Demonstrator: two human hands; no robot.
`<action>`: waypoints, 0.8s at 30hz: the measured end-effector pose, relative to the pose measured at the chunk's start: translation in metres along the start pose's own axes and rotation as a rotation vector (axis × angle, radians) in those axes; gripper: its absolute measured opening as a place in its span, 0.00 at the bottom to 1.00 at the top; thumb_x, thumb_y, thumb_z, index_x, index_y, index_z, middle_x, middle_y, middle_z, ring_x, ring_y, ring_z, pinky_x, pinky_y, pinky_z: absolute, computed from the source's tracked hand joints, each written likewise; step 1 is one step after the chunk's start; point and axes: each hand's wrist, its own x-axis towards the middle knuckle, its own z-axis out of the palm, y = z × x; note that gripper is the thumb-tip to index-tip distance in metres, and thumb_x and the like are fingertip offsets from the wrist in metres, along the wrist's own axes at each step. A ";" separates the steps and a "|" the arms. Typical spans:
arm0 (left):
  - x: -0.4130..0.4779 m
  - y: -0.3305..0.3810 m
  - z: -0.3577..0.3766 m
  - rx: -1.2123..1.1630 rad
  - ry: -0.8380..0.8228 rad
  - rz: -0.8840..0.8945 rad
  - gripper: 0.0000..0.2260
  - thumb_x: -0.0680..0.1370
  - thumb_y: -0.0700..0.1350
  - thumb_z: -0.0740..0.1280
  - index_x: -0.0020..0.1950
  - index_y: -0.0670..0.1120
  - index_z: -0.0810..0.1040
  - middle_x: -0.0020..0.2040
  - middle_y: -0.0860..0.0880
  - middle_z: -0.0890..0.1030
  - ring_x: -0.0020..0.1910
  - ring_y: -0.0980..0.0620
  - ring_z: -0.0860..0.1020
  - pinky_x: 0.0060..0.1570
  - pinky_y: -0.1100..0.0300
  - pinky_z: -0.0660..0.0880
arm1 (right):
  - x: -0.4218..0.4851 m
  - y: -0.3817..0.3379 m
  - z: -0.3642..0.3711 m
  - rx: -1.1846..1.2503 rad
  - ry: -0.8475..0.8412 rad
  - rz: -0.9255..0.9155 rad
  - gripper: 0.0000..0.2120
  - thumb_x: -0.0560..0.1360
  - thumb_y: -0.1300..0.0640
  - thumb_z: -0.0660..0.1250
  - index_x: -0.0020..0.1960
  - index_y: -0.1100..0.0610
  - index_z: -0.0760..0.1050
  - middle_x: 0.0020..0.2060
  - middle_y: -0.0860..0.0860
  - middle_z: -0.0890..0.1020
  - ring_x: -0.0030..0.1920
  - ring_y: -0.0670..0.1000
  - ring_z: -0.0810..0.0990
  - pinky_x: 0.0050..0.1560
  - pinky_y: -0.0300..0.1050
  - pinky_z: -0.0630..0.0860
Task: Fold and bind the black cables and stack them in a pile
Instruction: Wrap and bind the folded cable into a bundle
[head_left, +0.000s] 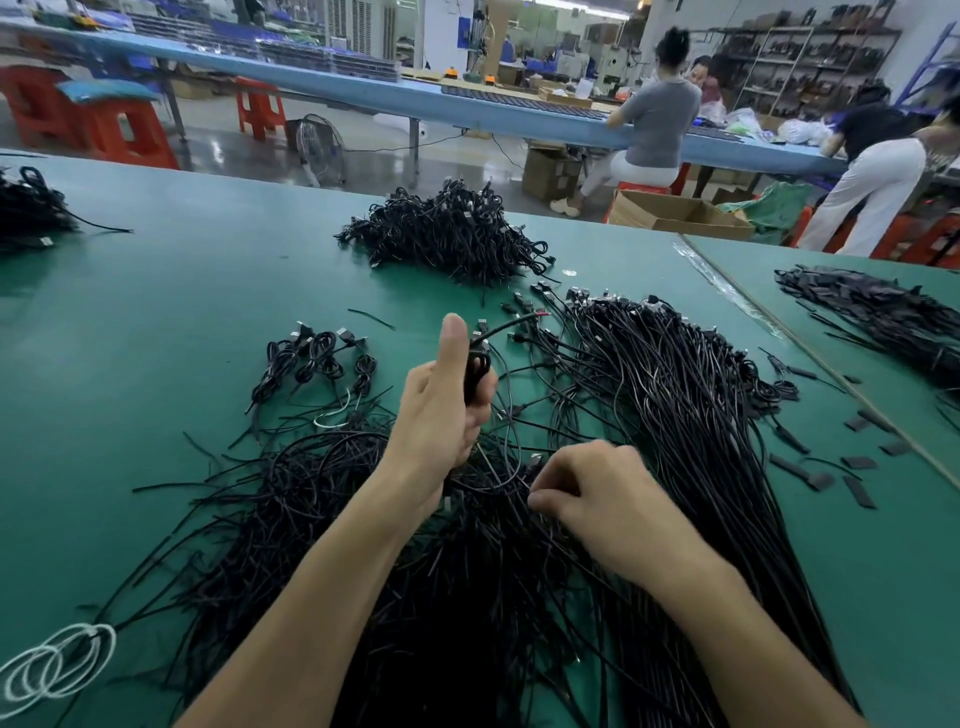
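1. One folded cable (475, 371) stands upright in the left hand (441, 415), above the middle of the green tabletop (156, 322). The fingers are wrapped round it, the thumb sticks straight up, and a plug end pokes out to the right above the fist.
2. Near and right of it is the right hand (597, 488), knuckles up and fingers curled. Its thumb and forefinger tips are down among the thin strands (337, 545); I cannot tell whether they pinch one.
3. Those strands form a wide black heap that spreads from under both forearms to the near edge and out to the left.
4. Just right of the hands, loose cables (675, 395) lie in a long sheaf, plugs at the far end, running toward the near right.
5. Left of the left hand and apart from it, several bound bundles (311, 364) lie together.
6. Beyond the hands rises a far pile (447, 239) of bundles, and a second pile (26, 213) lies at the far left edge.
7. At the near left corner lie white loops (57, 665).
8. To the right, small black pieces (857, 462) are scattered, and a heap of black strips (883, 312) lies on the adjoining surface beyond the seam.
9. Far behind, people work at a blue bench (363, 88), with red stools (124, 135) on the floor.
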 end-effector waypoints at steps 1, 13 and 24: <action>-0.001 0.002 0.001 0.016 -0.005 -0.016 0.31 0.81 0.67 0.46 0.30 0.49 0.71 0.23 0.55 0.64 0.20 0.58 0.58 0.19 0.66 0.55 | 0.000 0.000 -0.007 0.049 0.064 -0.025 0.05 0.75 0.51 0.74 0.41 0.46 0.81 0.40 0.41 0.82 0.42 0.40 0.81 0.50 0.42 0.81; -0.025 0.016 0.023 0.003 -0.242 0.226 0.13 0.84 0.44 0.58 0.41 0.45 0.72 0.24 0.59 0.74 0.21 0.64 0.68 0.23 0.75 0.63 | -0.019 -0.054 -0.027 0.986 0.486 -0.217 0.06 0.69 0.49 0.71 0.42 0.50 0.83 0.37 0.49 0.84 0.34 0.41 0.78 0.34 0.32 0.74; -0.016 0.005 0.020 -0.148 -0.128 0.178 0.25 0.85 0.56 0.50 0.52 0.48 0.86 0.21 0.52 0.66 0.18 0.56 0.59 0.22 0.68 0.58 | -0.016 -0.049 -0.027 0.454 0.532 -0.313 0.12 0.74 0.62 0.73 0.46 0.45 0.80 0.42 0.42 0.79 0.43 0.43 0.79 0.41 0.28 0.72</action>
